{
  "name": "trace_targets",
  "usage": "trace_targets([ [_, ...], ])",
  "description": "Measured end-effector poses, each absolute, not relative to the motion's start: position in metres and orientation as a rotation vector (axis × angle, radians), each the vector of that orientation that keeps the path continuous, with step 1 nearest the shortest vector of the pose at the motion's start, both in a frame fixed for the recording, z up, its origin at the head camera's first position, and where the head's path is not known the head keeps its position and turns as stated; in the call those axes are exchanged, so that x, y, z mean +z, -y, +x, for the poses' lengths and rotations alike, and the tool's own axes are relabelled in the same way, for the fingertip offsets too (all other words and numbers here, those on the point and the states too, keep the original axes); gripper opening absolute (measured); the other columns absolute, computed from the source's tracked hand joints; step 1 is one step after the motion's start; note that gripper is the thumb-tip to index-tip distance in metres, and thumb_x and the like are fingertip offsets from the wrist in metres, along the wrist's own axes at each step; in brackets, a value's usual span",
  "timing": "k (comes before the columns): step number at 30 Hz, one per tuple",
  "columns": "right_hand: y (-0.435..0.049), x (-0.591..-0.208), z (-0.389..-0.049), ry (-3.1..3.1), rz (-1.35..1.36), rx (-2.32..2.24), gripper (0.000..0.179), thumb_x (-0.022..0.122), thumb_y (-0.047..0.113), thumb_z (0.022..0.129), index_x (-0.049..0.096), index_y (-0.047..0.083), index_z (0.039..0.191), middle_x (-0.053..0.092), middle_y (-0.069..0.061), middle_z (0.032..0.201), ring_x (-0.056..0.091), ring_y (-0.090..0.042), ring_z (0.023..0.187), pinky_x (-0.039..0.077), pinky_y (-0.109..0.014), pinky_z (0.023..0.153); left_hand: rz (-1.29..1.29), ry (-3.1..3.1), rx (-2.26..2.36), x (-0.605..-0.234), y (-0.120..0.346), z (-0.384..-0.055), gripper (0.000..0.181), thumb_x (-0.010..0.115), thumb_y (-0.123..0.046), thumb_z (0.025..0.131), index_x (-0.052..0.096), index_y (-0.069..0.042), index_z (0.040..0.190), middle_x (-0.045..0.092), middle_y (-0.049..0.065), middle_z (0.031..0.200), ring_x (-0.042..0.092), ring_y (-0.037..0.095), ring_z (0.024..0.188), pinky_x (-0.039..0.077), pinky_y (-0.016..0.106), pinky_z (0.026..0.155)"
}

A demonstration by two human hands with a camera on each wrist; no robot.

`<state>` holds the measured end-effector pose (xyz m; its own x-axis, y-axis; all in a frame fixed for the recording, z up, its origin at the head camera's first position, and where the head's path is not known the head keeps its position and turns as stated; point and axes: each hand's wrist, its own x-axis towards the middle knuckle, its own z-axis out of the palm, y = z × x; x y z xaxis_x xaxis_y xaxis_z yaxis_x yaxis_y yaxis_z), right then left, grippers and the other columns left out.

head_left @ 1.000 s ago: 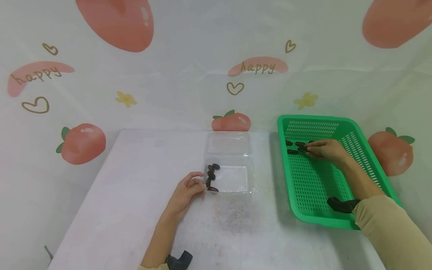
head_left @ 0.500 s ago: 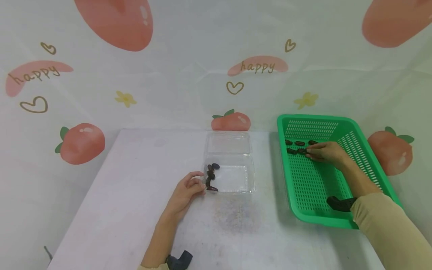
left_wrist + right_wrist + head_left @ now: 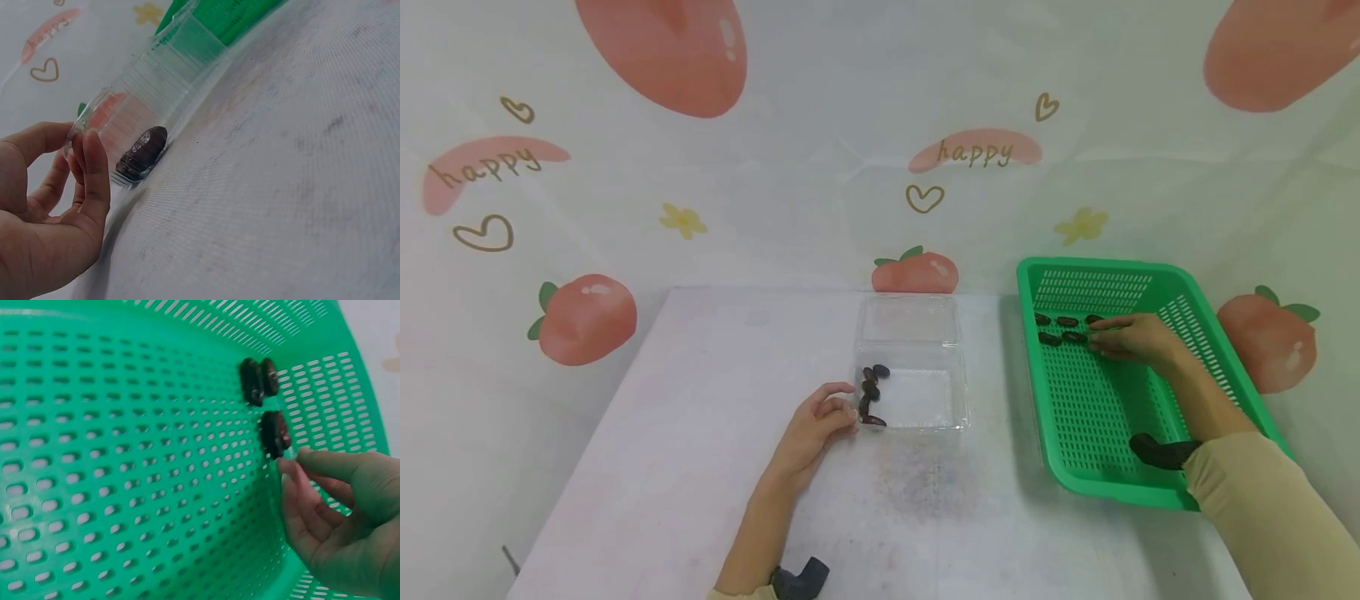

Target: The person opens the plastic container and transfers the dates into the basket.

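Note:
My left hand (image 3: 811, 429) holds the near left rim of a clear plastic clamshell box (image 3: 925, 400), pinching its edge between thumb and fingers in the left wrist view. The box stands with its lid (image 3: 908, 321) folded back. Several dark brown, wrinkled dates (image 3: 870, 389) lie along its left side; one date (image 3: 145, 150) shows through the wall. Inside a green basket (image 3: 1037, 417), my right hand (image 3: 1135, 337) has its fingertips right beside the end of a date (image 3: 1074, 337), with a small gap between thumb and finger. Several dates (image 3: 252, 381) lie there in two short rows.
The basket stands on the right of the white table (image 3: 700, 467), its tall slotted walls around my right hand. Behind the table hangs a white backdrop (image 3: 805, 192) printed with fruit and hearts. Each wrist carries a dark device (image 3: 801, 579).
My right fingers have set the date down in the near row and slid slightly right off it, so more of it shows. The left hand and box stay put.

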<state>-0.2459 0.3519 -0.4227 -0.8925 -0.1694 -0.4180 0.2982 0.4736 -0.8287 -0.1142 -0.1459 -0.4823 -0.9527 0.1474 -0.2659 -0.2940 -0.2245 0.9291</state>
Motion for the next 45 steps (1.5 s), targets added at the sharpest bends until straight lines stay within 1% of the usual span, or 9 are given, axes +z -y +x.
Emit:
trace_targets([
  [3,-0.351,-0.417,-0.245,-2.27,0.088,-1.383,0.058,0.055,0.017,0.102,0.033,-0.014,0.146,0.07,0.005,0.105,0.066,-0.001,0.09,0.056,-0.031,0.09,-0.175,-1.754,2.246,-0.482,0.146,-0.114,0.045,0.067,0.0,0.09,0.053,-0.004,0.133,0.057,0.006,0.089,0.059,0.021,0.084,0.056,0.032,0.084],
  [8,-0.345,-0.407,-0.244,-2.31,0.039,-1.352,0.06,0.057,0.023,0.102,0.035,-0.009,0.148,0.067,0.003,0.11,0.064,-0.001,0.094,0.055,-0.032,0.092,-0.186,-1.76,2.243,-0.482,0.145,-0.115,0.045,0.068,-0.001,0.089,0.054,-0.004,0.132,0.057,0.006,0.089,0.06,0.021,0.084,0.056,0.031,0.084],
  [15,-0.332,-0.392,-0.236,-2.346,-0.051,-1.462,0.061,0.06,0.029,0.1,0.039,-0.005,0.146,0.063,0.02,0.108,0.063,0.005,0.098,0.053,-0.025,0.094,-0.166,-1.765,2.243,-0.484,0.145,-0.115,0.046,0.068,0.0,0.089,0.052,-0.002,0.133,0.057,0.006,0.089,0.06,0.02,0.083,0.056,0.031,0.082],
  [17,-0.326,-0.386,-0.23,-2.342,-0.086,-1.523,0.058,0.061,0.028,0.1,0.043,-0.004,0.144,0.064,0.02,0.108,0.063,0.005,0.099,0.052,-0.024,0.094,-0.155,-1.769,2.24,-0.485,0.145,-0.115,0.046,0.067,0.0,0.09,0.051,-0.001,0.133,0.057,0.006,0.089,0.06,0.02,0.083,0.056,0.031,0.082],
  [23,-0.301,-0.369,-0.214,-2.304,-0.178,-1.68,0.037,0.062,0.022,0.099,0.058,0.008,0.133,0.07,0.01,0.11,0.066,-0.002,0.101,0.054,-0.021,0.089,-0.141,-1.778,2.229,-0.484,0.146,-0.115,0.047,0.068,-0.002,0.09,0.05,-0.001,0.134,0.056,0.006,0.091,0.06,0.02,0.084,0.056,0.031,0.082],
  [26,-0.287,-0.362,-0.207,-2.301,-0.223,-1.708,0.034,0.063,0.02,0.099,0.061,0.009,0.131,0.07,0.008,0.111,0.066,-0.006,0.102,0.054,-0.022,0.089,-0.143,-1.78,2.228,-0.484,0.146,-0.114,0.046,0.068,-0.002,0.091,0.051,-0.001,0.134,0.056,0.007,0.091,0.06,0.02,0.083,0.056,0.031,0.082],
  [34,-0.251,-0.349,-0.189,-2.296,-0.282,-1.696,0.041,0.067,0.023,0.096,0.06,0.004,0.132,0.069,-0.005,0.12,0.067,-0.019,0.106,0.055,-0.032,0.091,-0.131,-1.789,2.219,-0.483,0.146,-0.114,0.045,0.066,-0.001,0.092,0.051,-0.001,0.134,0.057,0.007,0.09,0.062,0.021,0.082,0.056,0.03,0.082],
  [39,-0.228,-0.35,-0.182,-2.256,-0.3,-1.695,0.038,0.069,0.022,0.095,0.063,0.005,0.127,0.07,-0.002,0.115,0.068,-0.02,0.104,0.056,-0.033,0.089,-0.119,-1.811,2.219,-0.483,0.145,-0.115,0.045,0.066,0.0,0.091,0.051,-0.001,0.133,0.058,0.007,0.089,0.062,0.022,0.08,0.056,0.031,0.081],
  [45,-0.2,-0.355,-0.181,-2.229,-0.305,-1.66,0.04,0.07,0.022,0.094,0.062,0.002,0.128,0.067,-0.013,0.12,0.069,-0.019,0.101,0.057,-0.032,0.086,-0.123,-1.84,2.222,-0.483,0.144,-0.115,0.044,0.067,0.0,0.091,0.052,-0.002,0.132,0.057,0.006,0.087,0.062,0.022,0.078,0.056,0.031,0.08],
])
